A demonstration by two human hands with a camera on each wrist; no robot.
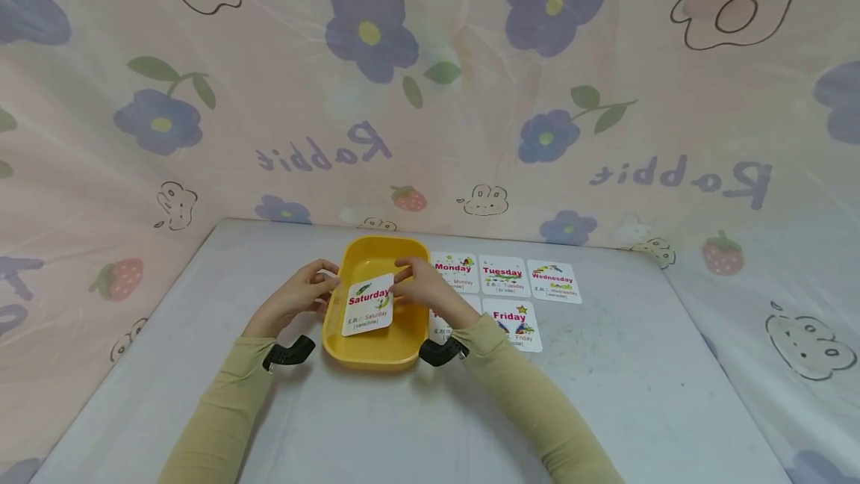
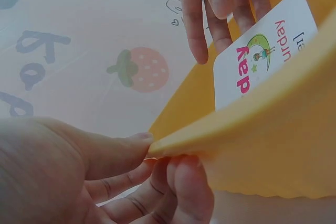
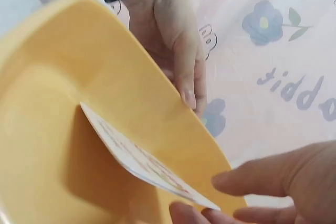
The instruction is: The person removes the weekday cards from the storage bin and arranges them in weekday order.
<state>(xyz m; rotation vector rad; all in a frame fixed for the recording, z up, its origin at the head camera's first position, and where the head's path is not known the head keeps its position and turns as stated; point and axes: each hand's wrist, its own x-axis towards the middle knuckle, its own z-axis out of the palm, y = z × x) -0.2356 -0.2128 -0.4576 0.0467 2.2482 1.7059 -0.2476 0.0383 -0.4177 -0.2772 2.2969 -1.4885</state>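
Note:
My left hand [image 1: 299, 291] grips the left rim of a yellow plastic tray [image 1: 376, 353], thumb on top and fingers beneath, as the left wrist view shows. A white card printed "Saturday" [image 1: 369, 305] is tilted inside the tray, a dark shadow under it in the right wrist view. My right hand [image 1: 430, 288] reaches over the tray's right side, its fingers [image 3: 189, 212] loosely extended at the card's edge. A gap shows between the thumb [image 3: 236, 181] and the card [image 3: 142, 163]. The card's far end meets the tray near its wall.
Right of the tray lie cards in two rows: Monday [image 1: 454, 269], Tuesday [image 1: 503, 275] and Wednesday [image 1: 554, 279] behind, Friday [image 1: 513, 323] and a partly hidden card [image 1: 440, 331] in front. A patterned curtain [image 1: 457, 133] rises behind the white table [image 1: 605, 409].

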